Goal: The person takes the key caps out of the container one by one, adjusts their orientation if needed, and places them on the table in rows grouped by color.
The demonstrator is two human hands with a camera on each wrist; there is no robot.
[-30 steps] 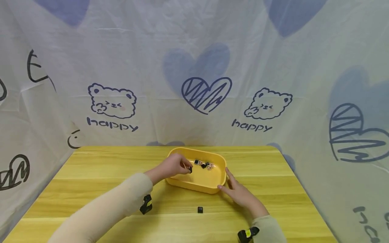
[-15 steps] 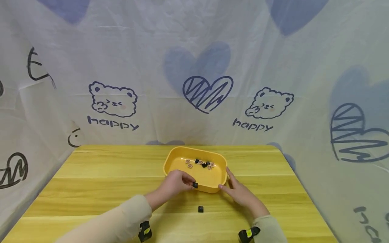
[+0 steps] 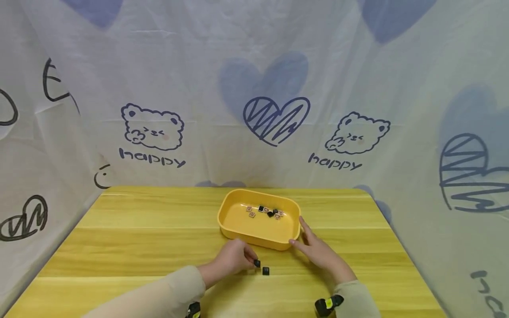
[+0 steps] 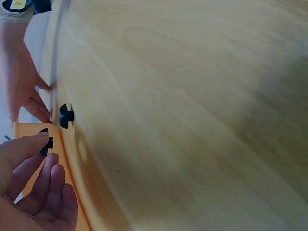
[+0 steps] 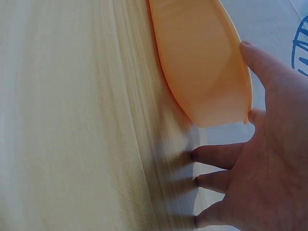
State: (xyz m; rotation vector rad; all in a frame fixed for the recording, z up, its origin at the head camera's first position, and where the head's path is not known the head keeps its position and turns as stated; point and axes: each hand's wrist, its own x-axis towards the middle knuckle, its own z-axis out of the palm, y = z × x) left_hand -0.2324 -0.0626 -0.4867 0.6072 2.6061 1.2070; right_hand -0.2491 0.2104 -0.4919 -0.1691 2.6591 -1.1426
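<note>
My left hand (image 3: 234,257) pinches a small black block-like piece (image 3: 257,263) between thumb and fingertips, low over the table in front of the tray. A second black piece (image 3: 266,270) lies on the table just to its right. In the left wrist view the pinched piece (image 4: 45,141) has a notched outline, and so does the other piece (image 4: 66,116). The right hand (image 3: 320,254) is at the right end of the yellow tray (image 3: 254,241). Its thumb and index finger touch the rim, as the right wrist view shows, with the other fingers (image 5: 216,155) spread and extended.
Inside the tray, near its back wall, lie several small pieces, some black (image 3: 261,208) and some pinkish (image 3: 252,215). The tray stands near the back edge of the wood-grain table (image 3: 151,234). A printed white cloth (image 3: 207,88) hangs behind and around it.
My left hand has come out of the tray with the black piece, moving toward the front and slightly right, to beside the other piece. The right hand has kept its place on the tray.
</note>
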